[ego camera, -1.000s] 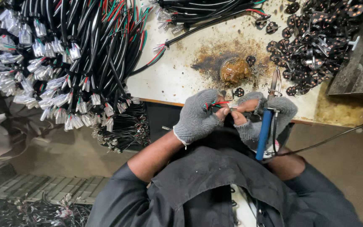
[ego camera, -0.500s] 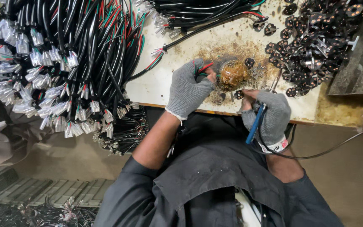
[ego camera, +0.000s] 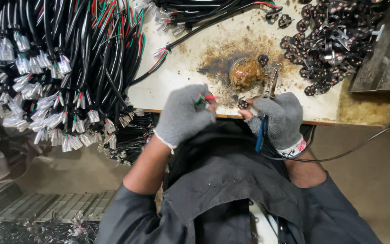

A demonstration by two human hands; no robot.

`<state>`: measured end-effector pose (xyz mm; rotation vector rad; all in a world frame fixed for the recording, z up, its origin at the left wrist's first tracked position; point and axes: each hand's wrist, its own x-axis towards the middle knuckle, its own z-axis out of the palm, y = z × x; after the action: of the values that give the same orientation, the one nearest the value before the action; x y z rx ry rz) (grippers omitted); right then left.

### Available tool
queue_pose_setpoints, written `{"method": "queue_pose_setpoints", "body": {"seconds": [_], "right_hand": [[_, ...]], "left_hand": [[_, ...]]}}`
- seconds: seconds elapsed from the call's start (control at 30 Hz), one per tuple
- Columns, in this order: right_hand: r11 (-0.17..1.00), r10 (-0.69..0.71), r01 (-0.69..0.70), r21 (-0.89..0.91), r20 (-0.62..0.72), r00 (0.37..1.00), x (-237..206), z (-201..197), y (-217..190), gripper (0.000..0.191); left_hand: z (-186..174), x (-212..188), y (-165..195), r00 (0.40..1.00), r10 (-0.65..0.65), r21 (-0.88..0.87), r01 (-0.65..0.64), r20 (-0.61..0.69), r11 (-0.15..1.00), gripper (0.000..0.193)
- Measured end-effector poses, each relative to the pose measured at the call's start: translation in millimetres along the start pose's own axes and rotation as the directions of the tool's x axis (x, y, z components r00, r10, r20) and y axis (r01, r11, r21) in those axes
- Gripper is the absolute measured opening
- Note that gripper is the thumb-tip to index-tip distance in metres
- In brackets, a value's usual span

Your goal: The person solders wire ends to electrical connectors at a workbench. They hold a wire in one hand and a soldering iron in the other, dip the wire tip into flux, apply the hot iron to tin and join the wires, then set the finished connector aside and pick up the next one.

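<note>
Pinching the wire ends (ego camera: 202, 97) in my left hand (ego camera: 183, 115), I steady my right hand (ego camera: 280, 118), closed around the soldering iron (ego camera: 266, 108); its tip seems near the small plug piece (ego camera: 242, 104).

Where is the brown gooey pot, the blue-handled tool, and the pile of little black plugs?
brown gooey pot (ego camera: 245, 72), head view, on the brown paste inside it.
blue-handled tool (ego camera: 261, 133), head view, on the blue grip below the right hand.
pile of little black plugs (ego camera: 333, 43), head view, on the middle of the heap.
</note>
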<state>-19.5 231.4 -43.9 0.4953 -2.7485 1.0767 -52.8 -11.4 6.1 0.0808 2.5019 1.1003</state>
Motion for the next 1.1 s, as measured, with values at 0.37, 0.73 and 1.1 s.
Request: {"method": "queue_pose_setpoints", "body": {"seconds": [0.37, 0.73, 1.1], "right_hand": [[0.962, 0.133, -0.104, 0.252, -0.103, 0.986, -53.2, -3.3, 17.4, 0.053], [0.954, -0.167, 0.202, 0.222, -0.167, 0.972, -51.7, 5.0, 37.2, 0.022], [0.972, -0.175, 0.183, 0.146, -0.061, 0.983, -46.9, -1.6, 28.6, 0.018]], "left_hand": [[62.9, 3.3, -5.3, 0.973, 0.215, 0.147, -0.201, -0.079, 0.968, 0.008], [61.9, 3.7, -0.9, 0.969, 0.247, 0.225, -0.234, -0.032, 0.946, 0.016], [64.8, 3.6, 1.1, 0.973, 0.224, 0.247, -0.205, -0.053, 0.947, 0.016]]}}
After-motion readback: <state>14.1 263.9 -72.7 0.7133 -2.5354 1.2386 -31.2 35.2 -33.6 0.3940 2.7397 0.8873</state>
